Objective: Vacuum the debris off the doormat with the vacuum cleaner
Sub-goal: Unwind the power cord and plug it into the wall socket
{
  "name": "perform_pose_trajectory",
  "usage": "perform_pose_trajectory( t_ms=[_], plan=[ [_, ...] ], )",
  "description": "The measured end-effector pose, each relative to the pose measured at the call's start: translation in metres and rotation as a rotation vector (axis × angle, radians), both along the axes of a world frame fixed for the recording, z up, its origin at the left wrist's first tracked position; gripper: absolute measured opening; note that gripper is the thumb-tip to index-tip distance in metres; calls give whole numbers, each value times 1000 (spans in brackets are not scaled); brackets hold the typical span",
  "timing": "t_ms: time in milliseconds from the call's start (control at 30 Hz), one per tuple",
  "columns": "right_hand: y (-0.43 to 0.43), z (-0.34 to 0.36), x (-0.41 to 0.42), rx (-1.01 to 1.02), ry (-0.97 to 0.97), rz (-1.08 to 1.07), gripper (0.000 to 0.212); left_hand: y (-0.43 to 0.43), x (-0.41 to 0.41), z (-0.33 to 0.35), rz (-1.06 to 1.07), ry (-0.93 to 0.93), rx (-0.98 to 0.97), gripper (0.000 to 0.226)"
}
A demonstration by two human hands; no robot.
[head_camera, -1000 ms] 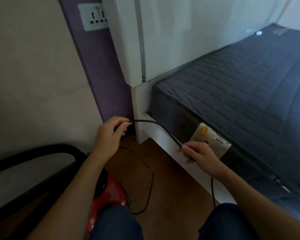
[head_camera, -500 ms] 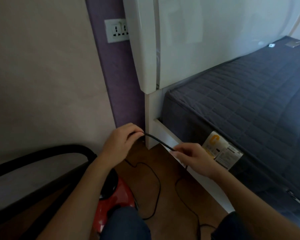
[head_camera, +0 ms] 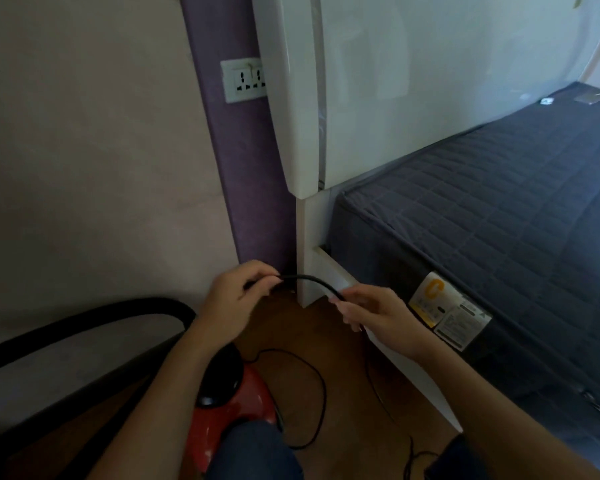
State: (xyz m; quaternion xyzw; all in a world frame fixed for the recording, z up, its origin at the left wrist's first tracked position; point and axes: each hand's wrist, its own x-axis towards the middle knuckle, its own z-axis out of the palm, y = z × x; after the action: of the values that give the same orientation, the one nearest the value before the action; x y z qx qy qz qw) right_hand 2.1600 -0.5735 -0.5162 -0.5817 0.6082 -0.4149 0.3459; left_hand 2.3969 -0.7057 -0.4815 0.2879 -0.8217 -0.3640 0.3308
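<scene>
"What could go wrong from here?"

"I reckon the thin black rubbery power cord (head_camera: pixel 312 280) could snag. It lies in loose loops on the wooden floor (head_camera: pixel 343 410) by my knees, near the corner of the glossy white bed frame (head_camera: pixel 312 237), and the white plastic wall socket (head_camera: pixel 245 79) is well above."

"Your hands?"

"Apart. My left hand (head_camera: pixel 236 299) is curled round the cord's end, and my right hand (head_camera: pixel 378 313) pinches it a little further along."

"And the vacuum?"

"The shiny red plastic vacuum cleaner (head_camera: pixel 236 410) sits beneath my left forearm. The doormat isn't in view."
</scene>
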Motion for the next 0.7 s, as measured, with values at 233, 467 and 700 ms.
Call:
perform_pose_trajectory(
  t_ms=[233, 467, 700],
  plan=[
    [-10, 2, 27, 9, 137, 10, 21, 7, 11, 0, -100, -276, -51, 25],
    [-14, 9, 29, -17, 60, 63, 19, -18, 41, 18, 116, -29, -145, 16],
    [-13, -7, 38, 14, 144, 21, 21, -3, 43, 12, 30, -503, -329, 52]
  ],
)
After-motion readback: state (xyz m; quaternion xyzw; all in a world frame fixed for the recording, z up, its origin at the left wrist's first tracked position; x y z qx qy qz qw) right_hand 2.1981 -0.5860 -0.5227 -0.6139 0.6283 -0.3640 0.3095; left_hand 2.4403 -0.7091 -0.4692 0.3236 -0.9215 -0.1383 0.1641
